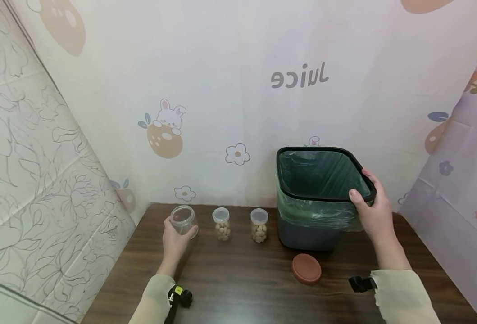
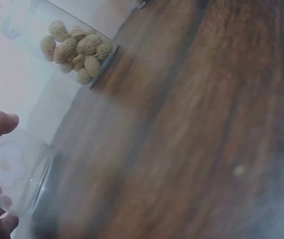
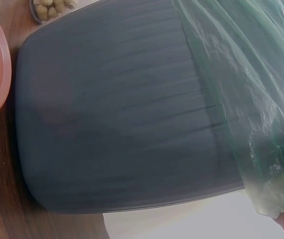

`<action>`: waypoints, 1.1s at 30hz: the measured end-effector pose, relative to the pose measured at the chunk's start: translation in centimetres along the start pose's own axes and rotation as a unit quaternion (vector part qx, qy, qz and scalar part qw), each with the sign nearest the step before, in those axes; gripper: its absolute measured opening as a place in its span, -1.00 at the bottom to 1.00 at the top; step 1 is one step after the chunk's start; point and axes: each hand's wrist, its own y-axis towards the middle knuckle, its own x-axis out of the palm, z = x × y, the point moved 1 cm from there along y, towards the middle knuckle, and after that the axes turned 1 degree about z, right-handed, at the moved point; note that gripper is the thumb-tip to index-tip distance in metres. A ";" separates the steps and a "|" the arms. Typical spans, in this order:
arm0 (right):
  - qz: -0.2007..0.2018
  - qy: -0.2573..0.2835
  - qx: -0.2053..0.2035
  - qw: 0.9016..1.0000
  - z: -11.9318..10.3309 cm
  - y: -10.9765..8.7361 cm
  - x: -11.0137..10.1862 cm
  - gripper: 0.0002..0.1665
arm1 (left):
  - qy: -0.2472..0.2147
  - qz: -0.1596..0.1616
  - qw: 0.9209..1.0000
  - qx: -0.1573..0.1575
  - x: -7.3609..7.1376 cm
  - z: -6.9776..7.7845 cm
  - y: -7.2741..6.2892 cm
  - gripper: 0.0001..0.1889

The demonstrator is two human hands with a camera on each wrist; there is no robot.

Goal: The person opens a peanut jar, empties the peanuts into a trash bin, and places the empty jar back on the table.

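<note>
Left hand (image 1: 175, 240) grips a clear glass jar (image 1: 184, 219) from its near side, thumb and fingers around the wall, at the far left of the brown wooden table (image 1: 242, 288); contact between jar base and wood cannot be told. Right hand (image 1: 376, 213) grips the near right corner of the rim of a dark bin (image 1: 309, 236), which stands at right with a green translucent bag (image 1: 323, 215) folded over its edge. Between them stand two capped peanut containers, left (image 1: 222, 225) and right (image 1: 259, 226), upright and apart; a reddish disc (image 1: 306, 269) lies just before the bin.
</note>
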 end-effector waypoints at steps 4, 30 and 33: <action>-0.001 -0.001 0.003 1.000 0.0 0.0 0.1 -0.13 | 0.015 -0.004 1.000 -0.001 -0.5 0.5 0.0 0.11; -0.003 0.003 0.000 1.000 -0.2 -0.2 0.1 -0.12 | -0.061 0.095 0.971 0.210 0.6 7.1 -5.6 0.09; -0.002 0.002 -0.001 1.000 -0.2 -0.2 0.1 -0.12 | -0.060 0.048 0.977 0.201 1.6 7.3 -6.1 0.07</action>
